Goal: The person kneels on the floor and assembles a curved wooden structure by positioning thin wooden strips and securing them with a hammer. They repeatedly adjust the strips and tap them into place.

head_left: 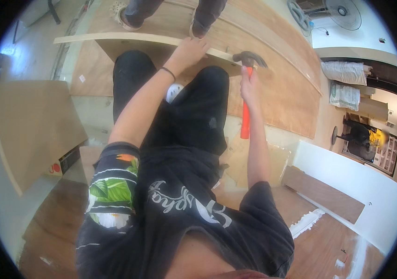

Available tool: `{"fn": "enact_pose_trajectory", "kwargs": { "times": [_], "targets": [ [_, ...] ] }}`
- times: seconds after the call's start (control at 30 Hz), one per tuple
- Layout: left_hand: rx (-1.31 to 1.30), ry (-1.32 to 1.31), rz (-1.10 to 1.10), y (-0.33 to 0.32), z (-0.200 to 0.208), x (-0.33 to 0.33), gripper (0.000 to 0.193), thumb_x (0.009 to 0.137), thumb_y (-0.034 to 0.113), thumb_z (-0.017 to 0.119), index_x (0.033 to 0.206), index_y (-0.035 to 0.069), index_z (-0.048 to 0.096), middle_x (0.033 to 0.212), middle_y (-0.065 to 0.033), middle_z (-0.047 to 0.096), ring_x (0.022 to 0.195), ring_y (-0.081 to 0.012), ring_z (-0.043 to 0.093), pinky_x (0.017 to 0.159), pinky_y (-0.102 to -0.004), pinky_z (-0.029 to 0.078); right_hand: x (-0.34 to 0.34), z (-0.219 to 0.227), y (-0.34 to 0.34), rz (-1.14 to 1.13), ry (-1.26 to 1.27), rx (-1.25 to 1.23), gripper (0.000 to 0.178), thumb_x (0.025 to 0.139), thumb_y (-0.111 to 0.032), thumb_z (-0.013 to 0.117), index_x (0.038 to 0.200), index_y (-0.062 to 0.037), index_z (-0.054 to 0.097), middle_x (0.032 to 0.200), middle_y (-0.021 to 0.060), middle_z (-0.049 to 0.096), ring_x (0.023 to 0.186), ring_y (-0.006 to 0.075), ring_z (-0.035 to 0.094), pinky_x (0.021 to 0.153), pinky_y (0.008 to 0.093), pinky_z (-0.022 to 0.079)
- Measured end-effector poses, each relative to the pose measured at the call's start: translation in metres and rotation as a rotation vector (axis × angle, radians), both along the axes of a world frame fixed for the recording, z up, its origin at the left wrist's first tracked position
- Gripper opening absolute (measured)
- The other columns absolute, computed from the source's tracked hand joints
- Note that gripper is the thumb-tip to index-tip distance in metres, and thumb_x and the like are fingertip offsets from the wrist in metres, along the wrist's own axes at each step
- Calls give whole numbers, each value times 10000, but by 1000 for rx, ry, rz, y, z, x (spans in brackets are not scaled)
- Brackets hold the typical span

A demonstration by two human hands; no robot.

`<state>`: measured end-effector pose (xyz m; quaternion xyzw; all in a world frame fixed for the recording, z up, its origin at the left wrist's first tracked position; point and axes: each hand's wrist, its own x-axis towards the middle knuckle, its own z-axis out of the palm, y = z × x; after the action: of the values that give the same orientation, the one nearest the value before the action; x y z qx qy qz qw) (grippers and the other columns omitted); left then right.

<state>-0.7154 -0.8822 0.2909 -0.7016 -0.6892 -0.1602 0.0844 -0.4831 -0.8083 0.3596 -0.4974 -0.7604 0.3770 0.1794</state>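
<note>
My right hand (pixel 249 88) is closed around the orange handle of a claw hammer (pixel 246 109). The dark hammer head is up by the right end of a long wooden board (pixel 129 37), at or just over its edge; I cannot tell whether they touch. My left hand (pixel 189 53) grips the board's edge, its fingers bent over the top. The board stands on edge across my knees, a brown panel face below its pale rim. A small thin upright thing, perhaps a nail (pixel 227 48), shows on the edge between my hands.
Another person's legs (pixel 140 11) and clogs are just beyond the board. Plywood sheets (pixel 277 83) cover the floor ahead. A large panel (pixel 36 125) leans at the left. A fan (pixel 342 14) and white sacks (pixel 345 95) stand at the right, with a low white wall (pixel 347 172) nearer.
</note>
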Motion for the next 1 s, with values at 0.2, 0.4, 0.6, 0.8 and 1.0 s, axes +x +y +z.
{"fn": "enact_pose_trajectory", "kwargs": {
  "times": [0.2,0.4,0.6,0.8,1.0],
  "targets": [
    [52,-17,3,6,-4,-4,409,856,350,641,1150,79,553,1077,-46,618,989,-219,617,774,-371,485,-11,4,-1,6,-49,13,463,1023,-427,441,1183,-1,526,1048,236,642,1020,396,614,886,429,453],
    [68,4,9,4,-5,-5,362,833,321,664,1099,101,556,1017,-26,609,963,-202,617,753,-358,478,-21,9,-11,58,-64,54,453,1021,-414,442,1147,12,531,1012,256,633,997,405,621,859,446,457],
    [57,47,30,2,0,-3,336,833,262,664,1105,101,550,1026,-33,617,979,-215,619,763,-348,479,-31,11,-19,42,-89,-5,458,1009,-417,459,1138,17,530,974,276,631,977,429,620,832,467,459],
    [25,-75,0,-1,5,-13,355,823,224,650,1140,93,557,1058,-76,643,981,-273,636,811,-397,491,-31,10,-12,106,-193,20,463,1007,-412,466,1148,24,535,988,286,635,982,438,619,838,467,463],
    [44,-59,330,-32,8,-69,149,716,145,685,855,92,685,896,-135,702,891,-334,673,813,-472,511,-28,-5,-5,213,103,86,551,1013,-353,492,1382,52,435,1331,237,560,1278,313,512,1062,388,381]
  ]
}}
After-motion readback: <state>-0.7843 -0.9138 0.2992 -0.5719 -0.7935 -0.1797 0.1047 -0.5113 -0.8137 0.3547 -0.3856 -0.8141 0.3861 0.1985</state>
